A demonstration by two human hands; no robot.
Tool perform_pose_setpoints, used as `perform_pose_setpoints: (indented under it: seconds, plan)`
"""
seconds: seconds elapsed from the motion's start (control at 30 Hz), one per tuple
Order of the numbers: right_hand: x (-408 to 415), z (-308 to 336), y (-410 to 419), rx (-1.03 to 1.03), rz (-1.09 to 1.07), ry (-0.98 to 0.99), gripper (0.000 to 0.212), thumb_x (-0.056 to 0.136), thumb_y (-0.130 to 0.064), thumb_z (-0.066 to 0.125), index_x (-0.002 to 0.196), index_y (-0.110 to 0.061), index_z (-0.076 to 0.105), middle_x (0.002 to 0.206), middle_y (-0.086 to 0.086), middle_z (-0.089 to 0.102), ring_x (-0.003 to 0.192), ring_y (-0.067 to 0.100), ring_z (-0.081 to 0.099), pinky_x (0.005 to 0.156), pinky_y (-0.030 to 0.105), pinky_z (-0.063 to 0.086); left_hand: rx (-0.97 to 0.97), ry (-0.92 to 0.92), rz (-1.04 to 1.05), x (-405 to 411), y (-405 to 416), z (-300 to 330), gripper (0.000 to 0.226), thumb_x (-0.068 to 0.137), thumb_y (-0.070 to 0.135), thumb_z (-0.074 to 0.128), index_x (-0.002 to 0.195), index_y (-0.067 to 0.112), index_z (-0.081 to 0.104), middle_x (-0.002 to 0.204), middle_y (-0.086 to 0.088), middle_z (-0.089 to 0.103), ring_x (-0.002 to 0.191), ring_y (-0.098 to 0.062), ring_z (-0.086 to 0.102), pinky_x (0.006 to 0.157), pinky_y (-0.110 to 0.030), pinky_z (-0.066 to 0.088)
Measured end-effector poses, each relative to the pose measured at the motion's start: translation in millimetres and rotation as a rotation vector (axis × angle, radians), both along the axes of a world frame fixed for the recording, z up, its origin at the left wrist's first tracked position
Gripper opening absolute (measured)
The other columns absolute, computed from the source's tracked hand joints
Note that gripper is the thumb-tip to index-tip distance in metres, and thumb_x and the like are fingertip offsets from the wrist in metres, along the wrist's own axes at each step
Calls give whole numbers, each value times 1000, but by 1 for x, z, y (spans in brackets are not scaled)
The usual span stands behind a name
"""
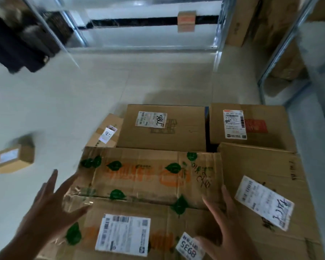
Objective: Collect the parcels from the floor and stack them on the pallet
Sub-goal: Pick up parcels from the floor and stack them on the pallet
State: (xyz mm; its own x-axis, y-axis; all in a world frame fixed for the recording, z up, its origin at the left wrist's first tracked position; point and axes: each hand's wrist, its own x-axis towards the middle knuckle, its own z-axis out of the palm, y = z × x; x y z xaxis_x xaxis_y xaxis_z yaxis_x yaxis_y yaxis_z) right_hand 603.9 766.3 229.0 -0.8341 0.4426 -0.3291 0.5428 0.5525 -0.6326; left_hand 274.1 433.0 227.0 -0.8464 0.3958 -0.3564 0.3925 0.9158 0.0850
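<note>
Step in hand looks like placing or just-placed: both hands hover over the green-leaf printed carton (148, 184), the nearest box in the stack. Left hand (51, 205) has its fingers spread and straight at the carton's left edge, grasping nothing; whether it touches the cardboard I cannot tell, blur there. Right hand (225, 222) is flat, fingers straight, lying on or just above the carton's right end, beside the 8935 sticker (190, 247); nothing gripped.

The carton is worn brown cardboard with orange print, green leaf marks, shiny clear tape over the seams, scribbled marker and a white shipping label (123, 234) at the near edge. It lies flat, flaps closed.

Other stacked parcels: carton marked 786 (163, 128) behind it, carton with red stamp (250, 126) at the far right, plain carton with tilted label (266, 188) touching the right side, and a small taped box (105, 132) wedged at the far left, tilted. The pallet itself is hidden under the boxes.

Still to collect: a small labelled parcel (13, 156) on the tiled floor (83, 91), well off to the left, blurred. Another small box (186, 20) lies far back near the metal shelving (219, 44).

Next move, my guess: let go, turn left, bend down and grip the small parcel with one or both hands.
</note>
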Motion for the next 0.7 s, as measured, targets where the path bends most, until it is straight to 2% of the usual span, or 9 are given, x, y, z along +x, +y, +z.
perform_pose_setpoints:
  seconds: [0.07, 0.17, 0.3, 0.43, 0.53, 0.63, 0.7]
  plan:
    - [-1, -9, 0, -89, -14, -6, 101, 77, -63, 81, 142, -63, 4, 135, -40, -54, 144, -7, -18, 112, 9, 9, 116, -105, 36, 8, 4, 14, 121, 65, 88, 74, 165, 52, 17, 178, 7, -4, 155, -37, 35, 119, -60, 41]
    - [-1, -10, 4, -73, -44, -17, 99, 74, -61, 84, 138, -68, 9, 139, -48, -46, 145, -9, -15, 121, 27, 17, 158, -140, 14, 19, 19, 21, 127, 60, 85, 78, 162, 58, 7, 178, 5, 3, 151, -36, 42, 114, -58, 44]
    - [-3, -9, 6, -49, -45, 49, 88, 73, -64, 79, 138, -67, 20, 155, -42, -34, 139, -27, -21, 117, 29, 24, 221, -89, -15, 31, 37, 24, 126, 64, 78, 79, 167, 41, 17, 175, -2, 17, 149, -39, 40, 117, -59, 42]
    - [0, -11, 4, 20, -29, 40, 90, 78, -64, 74, 151, -53, 24, 162, -28, -35, 152, -4, -13, 119, 33, 24, 239, -69, 18, 41, 36, 20, 129, 63, 79, 81, 168, 33, 23, 173, -6, 22, 147, -39, 42, 118, -58, 41]
    - [2, -9, 2, 70, -25, 32, 92, 80, -62, 73, 159, -41, 30, 167, -16, -29, 151, 3, -8, 116, 32, 24, 262, -42, 50, 52, 35, 21, 124, 65, 80, 81, 167, 35, 26, 176, -1, 13, 153, -39, 33, 120, -61, 37]
    - [6, -5, -5, 131, -54, 47, 96, 76, -74, 59, 160, -36, 33, 170, -11, -21, 151, 6, -1, 116, 39, 31, 220, 12, 20, 57, 32, 23, 111, 72, 75, 80, 165, 39, 32, 177, 7, 4, 157, -34, 23, 116, -65, 39]
    - [8, -4, -14, 173, -44, 39, 99, 73, -80, 48, 159, -34, 36, 172, -8, -15, 156, 13, 3, 119, 45, 32, 191, -4, -7, 61, 31, 25, 111, 71, 82, 75, 165, 40, 31, 177, 10, 3, 159, -31, 17, 116, -66, 40]
